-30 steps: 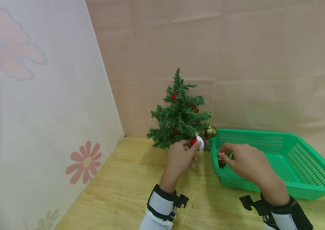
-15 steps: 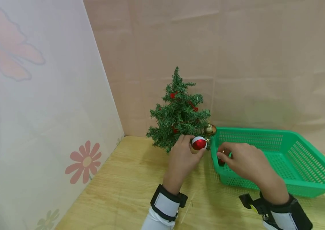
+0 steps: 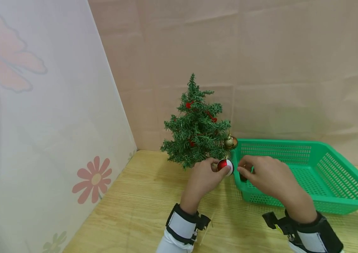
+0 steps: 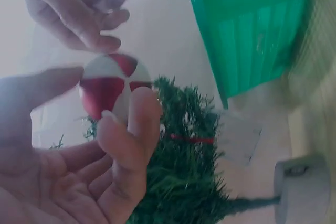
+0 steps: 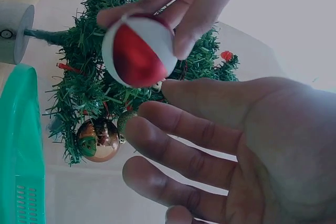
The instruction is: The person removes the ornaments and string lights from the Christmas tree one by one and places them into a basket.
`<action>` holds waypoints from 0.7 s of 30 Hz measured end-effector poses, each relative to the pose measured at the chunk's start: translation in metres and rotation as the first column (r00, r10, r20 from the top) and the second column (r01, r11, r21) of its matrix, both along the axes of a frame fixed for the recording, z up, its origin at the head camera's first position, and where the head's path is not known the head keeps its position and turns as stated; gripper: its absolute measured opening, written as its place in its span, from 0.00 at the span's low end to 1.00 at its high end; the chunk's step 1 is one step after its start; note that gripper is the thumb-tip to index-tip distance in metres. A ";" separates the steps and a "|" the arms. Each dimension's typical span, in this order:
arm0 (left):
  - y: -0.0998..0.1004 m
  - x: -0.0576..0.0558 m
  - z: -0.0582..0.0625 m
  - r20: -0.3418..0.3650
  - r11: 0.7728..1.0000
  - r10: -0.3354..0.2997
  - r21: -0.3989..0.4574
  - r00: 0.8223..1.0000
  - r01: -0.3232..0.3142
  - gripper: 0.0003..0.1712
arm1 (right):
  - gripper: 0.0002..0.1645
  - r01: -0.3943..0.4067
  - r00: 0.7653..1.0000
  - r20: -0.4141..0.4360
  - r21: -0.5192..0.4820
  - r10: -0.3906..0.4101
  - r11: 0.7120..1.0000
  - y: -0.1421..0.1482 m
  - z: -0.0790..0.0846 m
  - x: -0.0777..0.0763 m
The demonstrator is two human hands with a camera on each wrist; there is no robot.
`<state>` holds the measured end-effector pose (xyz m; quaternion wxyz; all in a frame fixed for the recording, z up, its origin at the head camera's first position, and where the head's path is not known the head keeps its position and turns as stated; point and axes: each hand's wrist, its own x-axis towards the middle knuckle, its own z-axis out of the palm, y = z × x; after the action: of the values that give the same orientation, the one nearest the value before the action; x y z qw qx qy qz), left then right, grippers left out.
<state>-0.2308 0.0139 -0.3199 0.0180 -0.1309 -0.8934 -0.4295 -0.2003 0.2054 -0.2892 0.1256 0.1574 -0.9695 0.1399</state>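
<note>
My left hand (image 3: 204,177) pinches a red-and-white ball ornament (image 3: 224,166) between thumb and fingers, low in front of the small Christmas tree (image 3: 195,130). In the left wrist view the ornament (image 4: 102,95) shows its red and white panels. My right hand (image 3: 269,175) hovers over the left end of the green basket (image 3: 293,144), close to the ornament. Seen in the right wrist view, this hand (image 5: 226,135) has loosely bent, spread fingers with nothing between them, the thumb tip just beside the ball. A small dark red object (image 3: 243,177) shows partly below its fingers in the head view.
Shiny gold ornaments (image 3: 231,142) hang at the tree's lower right, beside the basket. Red decorations (image 3: 188,105) dot the branches. The tree has a round grey base (image 4: 302,190). A patterned wall panel (image 3: 55,105) bounds the wooden table (image 3: 128,203) at left.
My left hand has moved slightly right and turned the ball ornament, first one way and then back, bringing it nearer the right hand. The right hand has barely moved.
</note>
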 end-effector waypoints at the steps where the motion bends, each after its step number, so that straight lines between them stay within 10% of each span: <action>1: 0.001 0.000 -0.001 0.018 0.999 -0.008 0.041 1.000 0.007 0.30 | 0.07 0.000 1.000 0.001 -0.001 0.000 1.000 0.000 0.000 0.000; 5: 0.004 -0.003 -0.002 0.134 0.940 -0.083 0.339 0.987 0.034 0.33 | 0.08 0.009 1.000 0.000 -0.007 -0.009 1.000 0.001 0.001 0.000; 10: 0.002 -0.007 -0.002 0.238 0.696 -0.271 0.717 0.933 0.019 0.28 | 0.09 0.010 1.000 -0.004 -0.006 -0.010 1.000 0.001 0.002 0.000; 15: -0.007 -0.008 0.000 0.206 0.545 -0.446 0.834 0.871 0.082 0.29 | 0.08 0.002 1.000 -0.002 -0.014 -0.002 1.000 0.000 0.003 0.000; 21: -0.015 -0.009 0.001 0.138 0.436 -0.554 0.888 0.821 0.145 0.29 | 0.09 0.002 0.999 -0.042 -0.002 -0.002 1.000 -0.008 -0.001 -0.001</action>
<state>-0.2400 -0.0006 -0.3186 -0.2010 -0.1986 -0.5003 -0.8185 -0.2016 0.1977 -0.2903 0.1463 0.1592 -0.9667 0.1372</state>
